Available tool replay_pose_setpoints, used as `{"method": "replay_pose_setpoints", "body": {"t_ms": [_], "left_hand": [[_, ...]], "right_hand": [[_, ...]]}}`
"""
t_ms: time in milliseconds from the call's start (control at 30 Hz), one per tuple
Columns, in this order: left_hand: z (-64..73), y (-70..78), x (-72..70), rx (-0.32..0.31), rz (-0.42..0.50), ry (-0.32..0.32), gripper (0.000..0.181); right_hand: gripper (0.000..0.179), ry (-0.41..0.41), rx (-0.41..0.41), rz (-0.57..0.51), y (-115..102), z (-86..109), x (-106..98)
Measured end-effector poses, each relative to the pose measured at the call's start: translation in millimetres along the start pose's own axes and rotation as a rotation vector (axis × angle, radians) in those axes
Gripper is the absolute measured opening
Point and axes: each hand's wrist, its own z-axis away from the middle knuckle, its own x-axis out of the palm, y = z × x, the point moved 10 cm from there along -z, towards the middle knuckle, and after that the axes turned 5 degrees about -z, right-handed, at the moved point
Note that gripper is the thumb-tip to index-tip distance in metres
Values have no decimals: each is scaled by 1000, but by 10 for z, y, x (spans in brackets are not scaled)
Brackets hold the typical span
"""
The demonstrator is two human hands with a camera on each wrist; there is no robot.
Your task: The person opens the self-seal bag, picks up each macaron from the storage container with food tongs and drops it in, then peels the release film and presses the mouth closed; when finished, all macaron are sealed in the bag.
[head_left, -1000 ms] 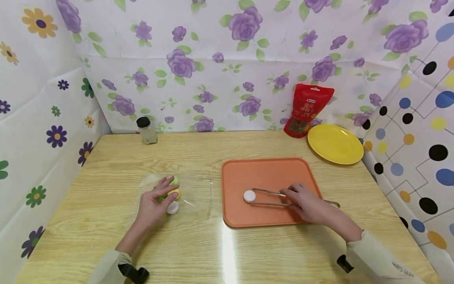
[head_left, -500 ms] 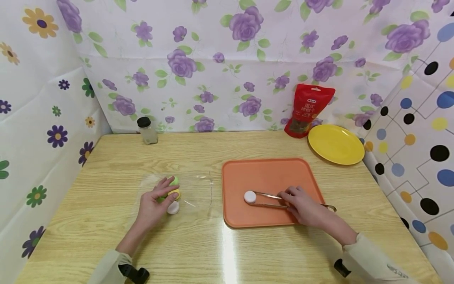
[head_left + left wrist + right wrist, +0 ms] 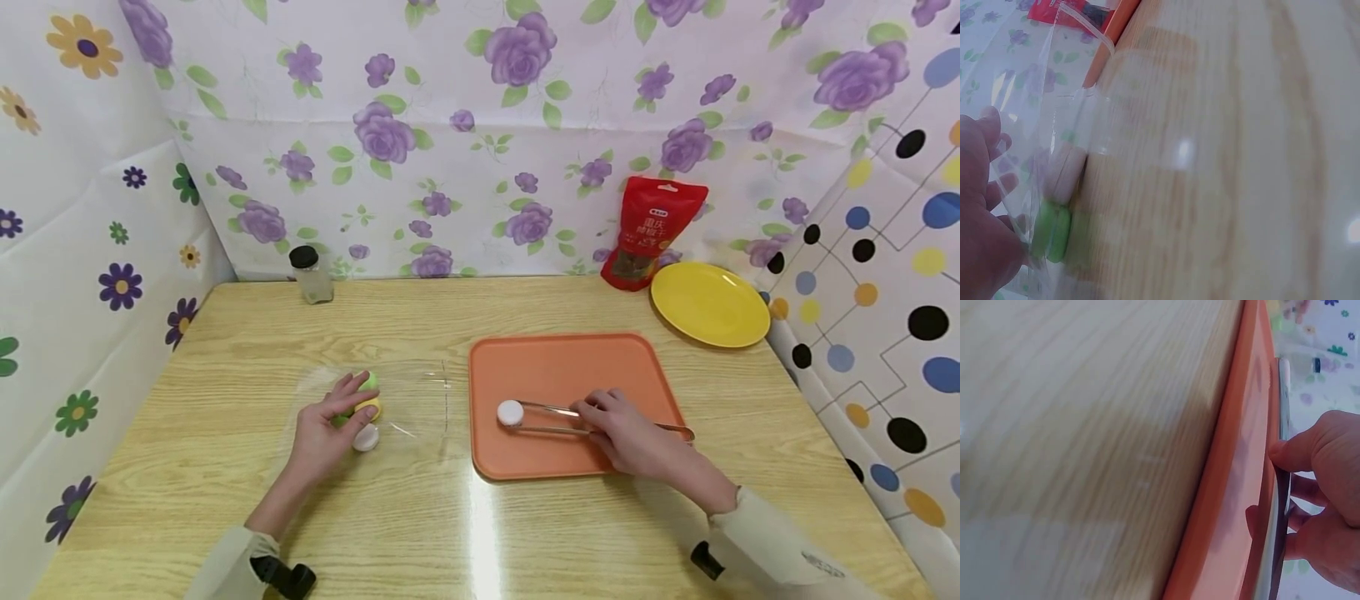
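My right hand (image 3: 626,437) grips metal tongs (image 3: 555,431) above the orange tray (image 3: 570,358). Between the tips of the tongs sits a whitish-pink macaron (image 3: 510,413). In the right wrist view the thumb presses along one arm of the tongs (image 3: 1282,487). On the left, the fingers of my left hand (image 3: 318,433) pinch the film of a clear plastic bag (image 3: 416,392). Inside the bag are a white macaron (image 3: 366,438), a yellow one and green ones, partly hidden by the fingers. The left wrist view shows a pale macaron (image 3: 1065,174) beside a green macaron (image 3: 1052,231) through the plastic.
A yellow plate (image 3: 708,304) leans at the back right beside a standing red pouch (image 3: 652,233). At the back left stands a small glass jar (image 3: 315,287) with a black lid. Patterned cloth walls border the wooden table (image 3: 405,533) at the back and sides.
My right hand has shifted left over the tray, after a slight move right in the tray's middle, carrying the tongs and macaron. The left hand stays on the bag.
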Motion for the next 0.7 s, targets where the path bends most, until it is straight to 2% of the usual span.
{"method": "replay_pose_setpoints", "body": {"t_ms": [400, 700], "left_hand": [[3, 26, -17, -2, 9, 4, 21], [3, 18, -17, -11, 18, 7, 20]], "right_hand": [[33, -89, -30, -76, -374, -695, 222], [30, -125, -54, -41, -610, -1154, 405]]}}
